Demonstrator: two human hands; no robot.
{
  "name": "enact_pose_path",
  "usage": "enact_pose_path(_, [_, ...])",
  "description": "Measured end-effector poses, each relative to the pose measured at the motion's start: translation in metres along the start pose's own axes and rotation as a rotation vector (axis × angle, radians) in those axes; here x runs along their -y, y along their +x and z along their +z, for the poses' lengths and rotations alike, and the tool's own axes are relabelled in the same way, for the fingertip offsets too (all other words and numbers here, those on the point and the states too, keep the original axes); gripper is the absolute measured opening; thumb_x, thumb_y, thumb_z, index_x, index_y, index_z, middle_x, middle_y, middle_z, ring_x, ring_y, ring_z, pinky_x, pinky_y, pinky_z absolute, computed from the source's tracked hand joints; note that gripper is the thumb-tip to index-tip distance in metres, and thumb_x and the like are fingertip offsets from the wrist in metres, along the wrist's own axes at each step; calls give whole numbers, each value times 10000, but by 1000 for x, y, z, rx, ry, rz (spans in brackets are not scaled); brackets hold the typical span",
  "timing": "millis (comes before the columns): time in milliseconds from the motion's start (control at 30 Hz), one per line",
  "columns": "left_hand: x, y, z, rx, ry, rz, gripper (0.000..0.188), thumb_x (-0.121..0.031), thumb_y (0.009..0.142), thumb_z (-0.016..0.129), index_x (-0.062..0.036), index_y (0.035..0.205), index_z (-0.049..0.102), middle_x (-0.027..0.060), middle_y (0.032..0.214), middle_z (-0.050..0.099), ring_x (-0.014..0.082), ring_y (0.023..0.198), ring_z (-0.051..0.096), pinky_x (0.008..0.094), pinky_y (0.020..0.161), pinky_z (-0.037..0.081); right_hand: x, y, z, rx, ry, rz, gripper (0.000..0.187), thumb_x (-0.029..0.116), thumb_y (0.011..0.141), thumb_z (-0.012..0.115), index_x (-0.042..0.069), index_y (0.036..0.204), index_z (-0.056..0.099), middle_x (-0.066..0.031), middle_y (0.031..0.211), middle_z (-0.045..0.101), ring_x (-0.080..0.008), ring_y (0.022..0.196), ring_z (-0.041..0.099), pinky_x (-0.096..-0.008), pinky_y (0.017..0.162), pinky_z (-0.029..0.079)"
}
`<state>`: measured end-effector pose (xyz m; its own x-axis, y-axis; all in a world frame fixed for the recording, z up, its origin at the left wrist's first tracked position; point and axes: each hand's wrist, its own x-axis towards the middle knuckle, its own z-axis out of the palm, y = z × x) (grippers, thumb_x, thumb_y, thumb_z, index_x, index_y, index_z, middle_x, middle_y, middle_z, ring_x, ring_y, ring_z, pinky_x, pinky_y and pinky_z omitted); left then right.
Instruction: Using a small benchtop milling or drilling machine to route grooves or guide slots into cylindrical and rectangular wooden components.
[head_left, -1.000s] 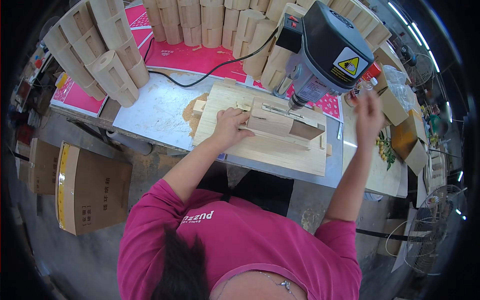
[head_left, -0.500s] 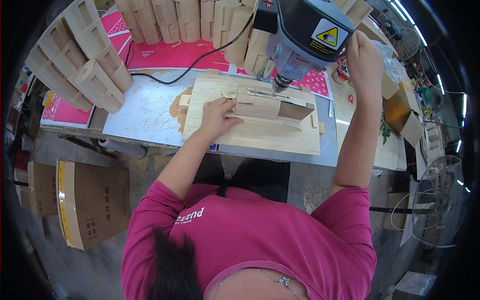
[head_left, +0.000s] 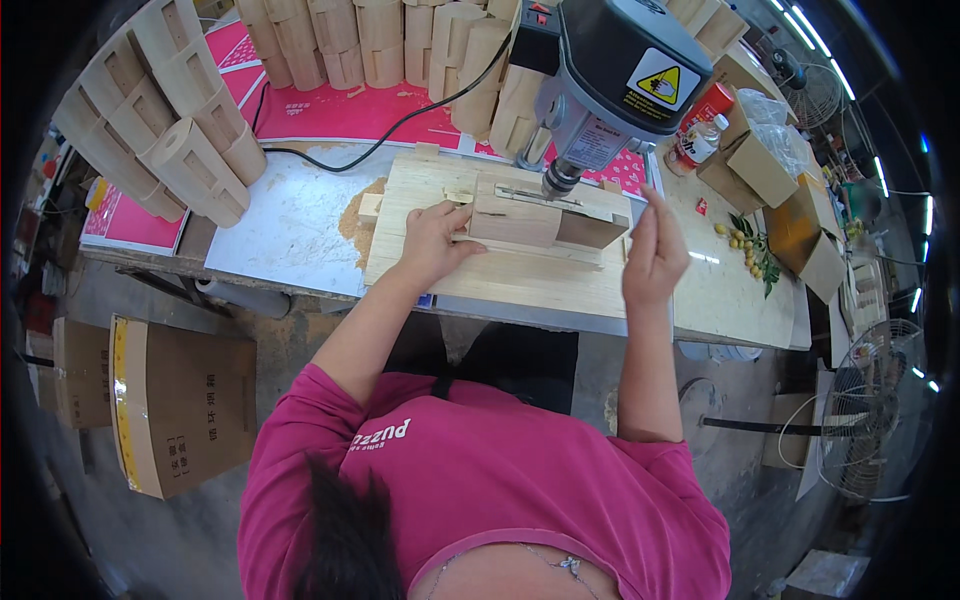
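The wooden piece (head_left: 515, 222) is lain on the flat wooden board (head_left: 500, 285) on the worktop (head_left: 290, 240), directly below the drill press (head_left: 610, 70), and it is pressed down at its left end by the spread fingers (head_left: 455, 212) of the left hand (head_left: 432, 245), which lie flat on it and are not closed around it. The right hand (head_left: 652, 255) is held in the air just to the right of the piece, with its fingers loosely half-bent and nothing gripped. The piece is seen as pale, unpainted wood, long and blocky, with a darker slanted face at its right end.
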<state>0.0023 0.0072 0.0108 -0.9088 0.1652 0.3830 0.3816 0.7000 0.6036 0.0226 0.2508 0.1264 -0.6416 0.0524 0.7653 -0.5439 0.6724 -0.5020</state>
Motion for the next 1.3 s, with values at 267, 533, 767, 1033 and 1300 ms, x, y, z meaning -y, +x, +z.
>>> enact_pose_path(267, [5,1,2,-10,18,-2,571,-297,583,780,-166,1114,613,7,786,555,183,800,558,357,771,314,-35,-15,31,-7,91,-96,219,1,865,477,-38,1038,606,-108,699,529,-174,601,491,-274,559,389])
enact_pose_path(533, [0,-2,4,11,51,-43,534,-305,563,787,-142,1046,628,3,801,550,184,836,548,373,754,293,13,78,-18,-73,-11,-119,159,85,882,510,-22,776,558,-111,599,474,-186,536,482,-281,519,382])
enact_pose_path(767, [-20,5,33,-55,7,56,502,-296,600,771,-128,1046,612,4,783,551,198,820,547,371,752,280,-19,176,9,111,-258,8,306,274,889,469,-13,886,574,-109,743,582,-141,706,529,-298,658,417])
enact_pose_path(1033, [-18,6,32,-64,-4,68,492,-297,613,756,-153,1061,613,-1,788,541,191,839,535,379,735,282,6,147,-15,98,-182,87,368,340,879,495,-8,842,610,-168,672,579,-258,645,560,-333,639,434])
enact_pose_path(1300, [-21,10,30,-37,5,75,503,-294,621,766,-118,1065,609,-7,771,547,150,780,557,343,750,274,21,43,-24,82,-9,49,144,91,859,541,-19,805,617,-70,564,466,-90,529,441,-248,503,362])
